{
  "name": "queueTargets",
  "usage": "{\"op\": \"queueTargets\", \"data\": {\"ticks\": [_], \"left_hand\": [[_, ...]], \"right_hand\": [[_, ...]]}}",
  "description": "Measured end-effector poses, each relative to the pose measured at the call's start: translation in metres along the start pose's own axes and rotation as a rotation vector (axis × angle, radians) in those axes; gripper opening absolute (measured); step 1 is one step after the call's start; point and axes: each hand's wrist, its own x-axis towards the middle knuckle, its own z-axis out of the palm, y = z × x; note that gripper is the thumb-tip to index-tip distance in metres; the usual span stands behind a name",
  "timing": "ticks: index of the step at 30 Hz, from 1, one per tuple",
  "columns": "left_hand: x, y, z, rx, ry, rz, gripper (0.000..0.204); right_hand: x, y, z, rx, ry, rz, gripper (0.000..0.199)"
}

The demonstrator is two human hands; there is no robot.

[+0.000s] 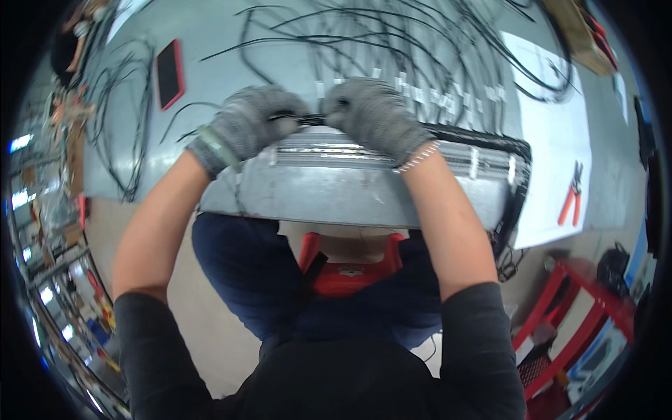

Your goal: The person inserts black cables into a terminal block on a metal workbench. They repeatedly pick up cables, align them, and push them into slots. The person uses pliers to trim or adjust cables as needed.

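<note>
Both my hands wear grey knitted gloves and meet over the far edge of a grey metal panel (336, 194). My left hand (255, 119) is closed on a black cable bundle (313, 121). A short stretch of the bundle shows between the hands. My right hand (371, 115) pinches the same bundle a little to the right. From there a thick black cable harness (483, 138) runs right along the panel and bends down its right side. Silver rails (329, 152) lie along the panel just below my hands. Several black cables with white tags (448, 101) fan out beyond the harness.
A phone with a red case (169, 75) lies at the left beside a loose coil of black cable (126, 119). Red-handled pliers (572, 196) rest on a white paper sheet (549, 140) at the right. A red metal frame (574, 294) stands at the lower right.
</note>
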Motion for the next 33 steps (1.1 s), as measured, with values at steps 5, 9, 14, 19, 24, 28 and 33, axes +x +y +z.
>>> {"op": "queueTargets", "data": {"ticks": [5,9,14,19,24,28,33], "left_hand": [[0.015,0.009,0.007,0.381,-0.103,0.023,0.023],[0.033,0.012,0.014,0.553,-0.309,-0.055,0.025],[0.037,0.017,0.009,0.467,-0.318,-0.049,0.026],[0.037,0.019,0.003,0.365,-0.324,-0.145,0.033],[0.046,0.026,-0.001,0.431,-0.455,-0.152,0.036],[0.048,0.017,0.000,0.369,-0.415,-0.127,0.034],[0.044,0.006,0.003,0.126,-0.384,-0.182,0.032]], "right_hand": [[0.004,-0.020,-0.017,0.032,-0.262,0.228,0.013],[0.002,-0.028,-0.017,-0.046,-0.243,0.230,0.019],[0.000,-0.023,-0.014,-0.028,-0.179,0.200,0.021],[0.002,-0.033,-0.022,-0.001,-0.279,0.324,0.021],[0.002,-0.023,-0.015,0.036,-0.234,0.253,0.019],[0.001,-0.029,-0.020,-0.056,-0.206,0.240,0.021],[0.001,-0.026,-0.019,-0.058,-0.212,0.229,0.022]]}}
